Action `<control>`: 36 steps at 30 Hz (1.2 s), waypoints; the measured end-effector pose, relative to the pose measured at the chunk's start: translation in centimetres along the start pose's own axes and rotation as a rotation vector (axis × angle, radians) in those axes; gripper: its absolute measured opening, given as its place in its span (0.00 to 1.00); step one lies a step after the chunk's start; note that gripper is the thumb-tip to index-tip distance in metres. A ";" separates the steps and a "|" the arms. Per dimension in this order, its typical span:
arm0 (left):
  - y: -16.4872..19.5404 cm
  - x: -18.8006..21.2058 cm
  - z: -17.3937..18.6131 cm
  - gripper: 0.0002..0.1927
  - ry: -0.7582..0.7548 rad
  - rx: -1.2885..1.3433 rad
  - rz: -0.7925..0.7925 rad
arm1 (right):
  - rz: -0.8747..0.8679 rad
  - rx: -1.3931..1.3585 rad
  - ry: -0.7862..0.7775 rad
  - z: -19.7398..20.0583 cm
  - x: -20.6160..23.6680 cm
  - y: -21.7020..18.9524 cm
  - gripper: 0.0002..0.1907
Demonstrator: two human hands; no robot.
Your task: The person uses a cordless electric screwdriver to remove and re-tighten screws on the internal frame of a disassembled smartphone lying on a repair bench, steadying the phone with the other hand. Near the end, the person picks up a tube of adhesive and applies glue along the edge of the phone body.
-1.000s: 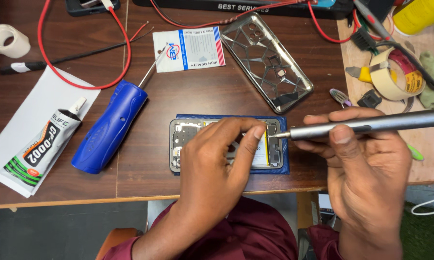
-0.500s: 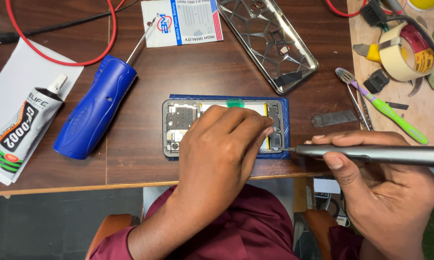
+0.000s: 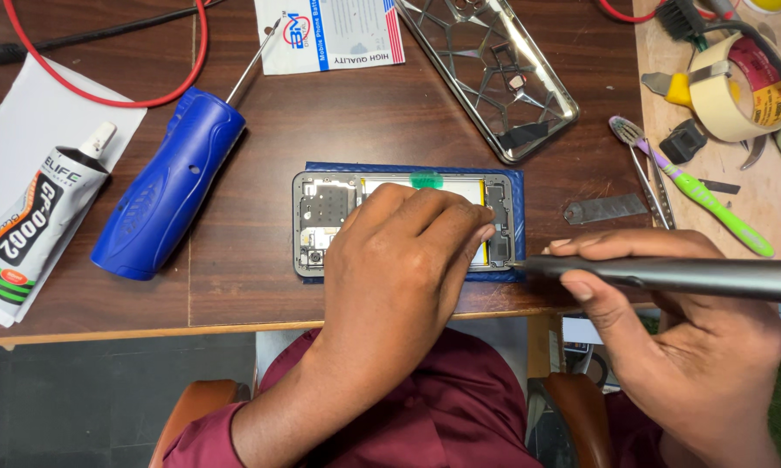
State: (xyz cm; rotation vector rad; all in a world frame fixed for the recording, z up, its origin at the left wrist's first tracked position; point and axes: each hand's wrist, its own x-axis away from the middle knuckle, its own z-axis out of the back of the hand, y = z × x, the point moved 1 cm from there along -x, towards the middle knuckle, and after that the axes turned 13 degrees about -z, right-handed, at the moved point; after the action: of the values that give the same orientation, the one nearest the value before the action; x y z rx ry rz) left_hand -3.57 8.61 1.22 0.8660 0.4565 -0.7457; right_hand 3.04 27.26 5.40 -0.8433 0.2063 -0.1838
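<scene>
an opened phone [image 3: 321, 221], back cover off, lies flat on a blue mat [image 3: 518, 186] close to the front edge of the bench [image 3: 364, 121], roughly midway along it. the left hand [image 3: 399, 277] presses down on it from the front, fingers [image 3: 460, 227] spread flat over the battery and lower half, pinning rather than gripping. the right hand [image 3: 685, 347] is closed around a slim dark metal driver [image 3: 667, 276], thumb along its underside, the tip touching the phone's right end near its front corner

judging by its look, the phone is light, thin and stiff but fragile: bare circuit board, small connectors and a battery that should not be bent or pierced. the metal frame is likely slippery, though the mat should keep it from sliding. the safest hold seems to be the rim of the frame or flat pressure over the battery, away from the board at the left end

beside it to the left lies a blue-handled screwdriver [image 3: 165, 191], further left a glue tube [image 3: 31, 225] on white paper. a clear phone case [image 3: 494, 74] lies behind, towards the back edge; a tape roll [image 3: 737, 87], green toothbrush [image 3: 702, 195] and tweezers [image 3: 646, 178] sit near the right edge
</scene>
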 end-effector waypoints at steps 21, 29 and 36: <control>-0.5 0.1 0.0 0.04 0.014 0.037 0.008 | 0.097 0.207 -0.079 0.2 -1.4 -1.0 0.11; -0.5 0.1 0.0 0.04 0.014 0.041 0.013 | 0.114 0.216 -0.106 0.3 -1.5 -0.7 0.13; -0.5 0.1 0.0 0.04 0.018 0.043 0.012 | 0.106 0.184 -0.114 0.2 -1.6 -0.3 0.12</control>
State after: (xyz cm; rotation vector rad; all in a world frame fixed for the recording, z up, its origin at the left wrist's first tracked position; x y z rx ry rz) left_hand -3.88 8.36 0.88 0.9153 0.4529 -0.7396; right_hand 1.52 27.57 5.95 -0.6565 0.1247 -0.0543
